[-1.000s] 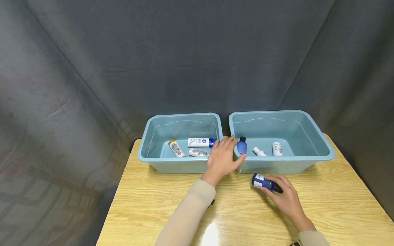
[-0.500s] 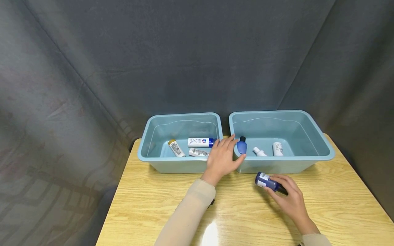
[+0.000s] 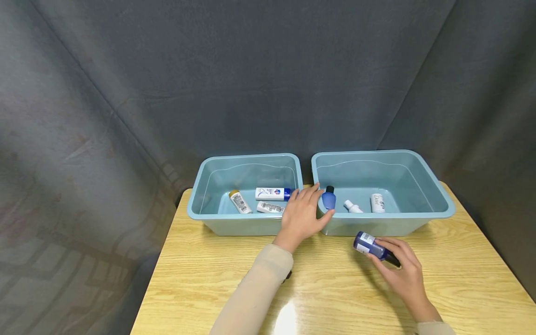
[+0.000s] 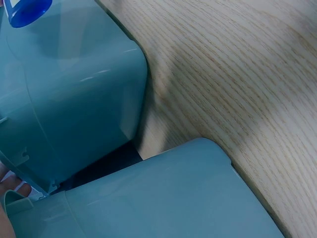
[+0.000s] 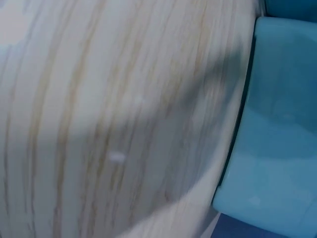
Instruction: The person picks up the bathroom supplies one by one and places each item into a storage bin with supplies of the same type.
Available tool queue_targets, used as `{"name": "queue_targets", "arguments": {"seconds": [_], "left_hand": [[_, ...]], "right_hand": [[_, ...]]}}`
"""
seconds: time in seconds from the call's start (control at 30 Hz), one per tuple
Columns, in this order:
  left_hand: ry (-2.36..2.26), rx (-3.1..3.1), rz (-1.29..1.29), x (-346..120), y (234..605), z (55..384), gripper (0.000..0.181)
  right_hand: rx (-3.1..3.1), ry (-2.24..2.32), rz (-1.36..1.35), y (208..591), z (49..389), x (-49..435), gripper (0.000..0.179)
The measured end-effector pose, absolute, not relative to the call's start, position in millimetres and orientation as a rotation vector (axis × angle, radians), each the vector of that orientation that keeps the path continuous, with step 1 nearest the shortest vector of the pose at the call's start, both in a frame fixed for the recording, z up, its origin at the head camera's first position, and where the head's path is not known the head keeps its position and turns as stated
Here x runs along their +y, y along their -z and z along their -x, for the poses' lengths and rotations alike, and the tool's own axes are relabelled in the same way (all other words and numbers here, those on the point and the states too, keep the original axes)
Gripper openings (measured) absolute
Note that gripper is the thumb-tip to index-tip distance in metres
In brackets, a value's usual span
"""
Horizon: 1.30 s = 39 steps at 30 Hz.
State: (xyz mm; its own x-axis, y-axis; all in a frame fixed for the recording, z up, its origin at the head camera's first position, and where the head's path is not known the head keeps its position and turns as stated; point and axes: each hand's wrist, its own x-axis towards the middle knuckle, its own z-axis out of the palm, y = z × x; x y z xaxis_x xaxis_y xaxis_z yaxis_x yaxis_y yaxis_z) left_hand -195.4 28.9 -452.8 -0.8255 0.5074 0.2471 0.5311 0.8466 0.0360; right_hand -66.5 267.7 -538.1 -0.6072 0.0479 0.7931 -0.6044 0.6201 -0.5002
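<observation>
Over the wooden table, my right hand grips a dark blue bottle with a white label and black cap. The bottle tilts, its base toward the right bin. My left hand rests at the neighbouring rims of the two bins, fingers spread, holding nothing. Beside its thumb is a lighter blue bottle with a black cap, at the right bin's left end. In the left wrist view, some fingertips show at the rim. The right hand is hidden in its own wrist view.
The left bin holds a white bottle with a blue cap, a gold-capped tube and a small white bottle. A white bottle and a white container lie in the right bin. A grey curtain hangs behind.
My right hand has moved a little to the right with the dark blue bottle, which tilts slightly more. The left hand has stayed in place.
</observation>
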Motion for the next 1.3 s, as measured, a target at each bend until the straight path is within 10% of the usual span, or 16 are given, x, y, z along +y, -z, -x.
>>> {"name": "queue_targets", "arguments": {"seconds": [1.3], "left_hand": [[0.155, -2.799, 0.792, 28.5, 453.0, 195.3, 0.068]], "right_hand": [[-1.725, -0.952, -0.33, 468.1, 55.6, 262.4, 0.058]]}}
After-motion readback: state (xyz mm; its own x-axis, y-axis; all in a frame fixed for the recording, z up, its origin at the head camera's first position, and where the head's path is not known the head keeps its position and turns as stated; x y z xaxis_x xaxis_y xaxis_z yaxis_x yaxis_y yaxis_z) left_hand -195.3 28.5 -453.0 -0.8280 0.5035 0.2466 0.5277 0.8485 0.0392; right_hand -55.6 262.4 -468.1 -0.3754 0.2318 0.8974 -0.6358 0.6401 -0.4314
